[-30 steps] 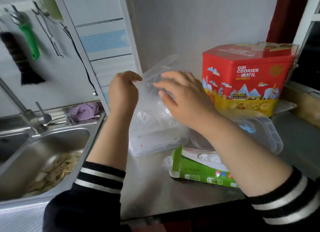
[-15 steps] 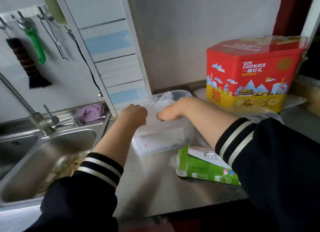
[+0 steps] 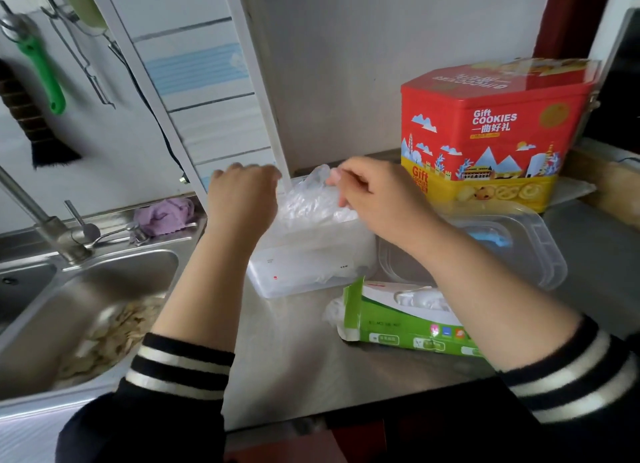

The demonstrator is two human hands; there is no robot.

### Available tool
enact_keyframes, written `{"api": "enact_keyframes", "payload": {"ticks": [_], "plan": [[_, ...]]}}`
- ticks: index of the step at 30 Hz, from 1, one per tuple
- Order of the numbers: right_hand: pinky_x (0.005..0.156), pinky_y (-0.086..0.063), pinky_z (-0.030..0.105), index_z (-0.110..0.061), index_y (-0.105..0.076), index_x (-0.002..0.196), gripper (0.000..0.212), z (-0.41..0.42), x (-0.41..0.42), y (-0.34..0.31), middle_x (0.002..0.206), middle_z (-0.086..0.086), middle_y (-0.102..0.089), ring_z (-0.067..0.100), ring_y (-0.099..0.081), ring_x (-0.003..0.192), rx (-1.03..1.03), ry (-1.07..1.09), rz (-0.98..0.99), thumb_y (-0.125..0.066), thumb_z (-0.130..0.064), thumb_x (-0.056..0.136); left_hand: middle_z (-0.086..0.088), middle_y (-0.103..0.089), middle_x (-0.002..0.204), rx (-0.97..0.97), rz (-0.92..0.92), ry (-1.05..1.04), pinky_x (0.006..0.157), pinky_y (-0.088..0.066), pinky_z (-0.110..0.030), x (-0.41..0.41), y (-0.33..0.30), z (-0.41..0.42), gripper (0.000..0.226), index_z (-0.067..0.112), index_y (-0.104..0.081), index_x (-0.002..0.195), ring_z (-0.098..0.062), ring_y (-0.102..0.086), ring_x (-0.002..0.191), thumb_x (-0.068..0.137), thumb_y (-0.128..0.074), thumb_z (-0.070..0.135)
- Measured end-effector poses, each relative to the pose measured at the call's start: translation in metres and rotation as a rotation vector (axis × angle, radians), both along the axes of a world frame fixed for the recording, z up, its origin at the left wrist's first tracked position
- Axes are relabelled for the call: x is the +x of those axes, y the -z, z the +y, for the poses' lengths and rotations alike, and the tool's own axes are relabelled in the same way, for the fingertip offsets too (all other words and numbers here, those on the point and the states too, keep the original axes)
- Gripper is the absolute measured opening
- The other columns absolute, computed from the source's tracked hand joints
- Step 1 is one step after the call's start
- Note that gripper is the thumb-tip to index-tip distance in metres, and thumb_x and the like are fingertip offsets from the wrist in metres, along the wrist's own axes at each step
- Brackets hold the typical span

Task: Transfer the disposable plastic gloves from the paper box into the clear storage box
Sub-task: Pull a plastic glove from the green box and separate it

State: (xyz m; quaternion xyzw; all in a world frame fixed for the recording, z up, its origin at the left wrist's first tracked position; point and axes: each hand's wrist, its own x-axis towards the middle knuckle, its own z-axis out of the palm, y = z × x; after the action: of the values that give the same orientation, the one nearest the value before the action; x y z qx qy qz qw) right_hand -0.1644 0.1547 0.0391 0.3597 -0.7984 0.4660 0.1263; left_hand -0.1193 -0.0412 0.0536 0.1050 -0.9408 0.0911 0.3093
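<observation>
A crumpled wad of plastic gloves [image 3: 313,203] sits in the clear storage box [image 3: 304,272] mid-counter. The right hand [image 3: 377,199] pinches the wad at 3 o'clock; the left hand [image 3: 242,196], curled, grips its 9 o'clock edge. The paper box [image 3: 398,320] lies at the storage box's 5 o'clock, the lid [image 3: 519,244] at 3.

a home kitchen: steel sink [image 3: 114,289] with tap [image 3: 45,227] at nine o'clock, utensils [image 3: 41,68] hung above, cookie tin [image 3: 491,133] at two o'clock.

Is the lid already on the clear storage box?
No. The lid lies flat on the counter to the right of the clear storage box, which stands open with plastic gloves bulging from its top.
</observation>
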Motion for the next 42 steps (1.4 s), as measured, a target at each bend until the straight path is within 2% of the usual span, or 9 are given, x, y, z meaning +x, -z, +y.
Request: {"api": "enact_keyframes", "payload": {"ticks": [4,9,17,24,30,33,35,38,42], "plan": [[0.066,-0.050,0.034,-0.020,-0.065,0.078,0.030,0.045,0.021,0.019,0.066,-0.006,-0.066,0.007,-0.059,0.061,0.168,0.022,-0.187,-0.056,-0.046,0.091,-0.001,-0.068,0.074,0.412,0.397,0.390,0.060,-0.049,-0.035,0.031,0.022,0.054,0.022,0.020,-0.065,0.107,-0.024,-0.062,0.066,0.093,-0.048,0.018],[0.084,-0.053,0.036,-0.031,-0.063,0.094,0.039,0.074,0.024,0.061,0.094,-0.014,-0.065,0.009,-0.061,0.087,0.632,0.033,-0.432,-0.072,-0.060,0.071,0.009,-0.071,0.089,0.671,-0.106,0.620,0.075,-0.051,-0.031,0.039,0.093,0.092,0.037,0.024,-0.066,0.113,-0.008,-0.063,0.078,0.091,-0.046,0.047],[0.078,-0.055,0.039,-0.038,-0.068,0.076,0.013,0.088,0.028,0.090,0.084,-0.011,-0.071,0.010,-0.067,0.082,0.300,0.083,-0.476,-0.081,-0.040,0.071,0.017,-0.056,0.120,0.746,-0.467,0.693,0.107,-0.036,-0.034,0.031,0.137,0.090,0.071,0.032,-0.061,0.125,-0.006,-0.050,0.118,0.065,-0.066,0.071],[0.069,-0.050,0.035,-0.033,-0.059,0.064,0.022,0.080,0.038,0.101,0.067,-0.011,-0.063,0.007,-0.057,0.066,0.198,0.251,-0.294,-0.071,-0.033,0.083,0.018,-0.052,0.118,0.817,-0.458,0.673,0.109,-0.034,-0.037,0.031,0.140,0.094,0.063,0.043,-0.060,0.121,-0.007,-0.047,0.118,0.063,-0.066,0.069],[0.069,-0.044,0.027,-0.020,-0.068,0.074,0.014,0.084,0.039,0.090,0.077,0.005,-0.071,0.008,-0.056,0.067,-0.270,0.185,-0.477,-0.068,-0.017,0.087,0.013,-0.052,0.117,0.858,-0.451,0.686,0.108,-0.036,-0.037,0.031,0.140,0.093,0.056,0.047,-0.057,0.114,-0.007,-0.048,0.117,0.063,-0.070,0.065],[0.078,-0.047,0.031,-0.021,-0.067,0.080,0.009,0.085,0.042,0.084,0.087,0.002,-0.072,0.010,-0.060,0.077,-0.218,0.134,-0.527,-0.072,-0.028,0.083,0.015,-0.050,0.115,0.832,-0.462,0.675,0.107,-0.037,-0.039,0.031,0.142,0.093,0.062,0.040,-0.061,0.118,-0.010,-0.048,0.117,0.063,-0.068,0.067],[0.081,-0.047,0.030,-0.026,-0.062,0.094,0.035,0.088,0.043,0.081,0.096,-0.009,-0.066,0.010,-0.059,0.089,0.063,0.134,-0.553,-0.077,-0.047,0.071,0.017,-0.049,0.115,0.819,-0.471,0.658,0.108,-0.036,-0.040,0.030,0.142,0.094,0.065,0.038,-0.061,0.120,-0.010,-0.047,0.117,0.064,-0.067,0.069],[0.060,-0.039,0.027,-0.027,-0.059,0.077,0.021,0.089,0.043,0.077,0.074,-0.011,-0.055,0.013,-0.054,0.075,0.362,0.224,-0.430,-0.075,-0.041,0.078,0.017,-0.048,0.114,0.811,-0.467,0.647,0.108,-0.036,-0.040,0.031,0.143,0.094,0.066,0.037,-0.061,0.121,-0.011,-0.047,0.117,0.063,-0.067,0.069],[0.060,-0.037,0.029,-0.016,-0.065,0.068,0.021,0.086,0.044,0.085,0.059,-0.004,-0.056,0.011,-0.047,0.059,0.113,0.220,-0.469,-0.072,-0.030,0.083,0.021,-0.044,0.110,0.789,-0.495,0.635,0.108,-0.034,-0.035,0.034,0.141,0.097,0.070,0.031,-0.062,0.119,-0.012,-0.043,0.114,0.060,-0.064,0.068]]}}
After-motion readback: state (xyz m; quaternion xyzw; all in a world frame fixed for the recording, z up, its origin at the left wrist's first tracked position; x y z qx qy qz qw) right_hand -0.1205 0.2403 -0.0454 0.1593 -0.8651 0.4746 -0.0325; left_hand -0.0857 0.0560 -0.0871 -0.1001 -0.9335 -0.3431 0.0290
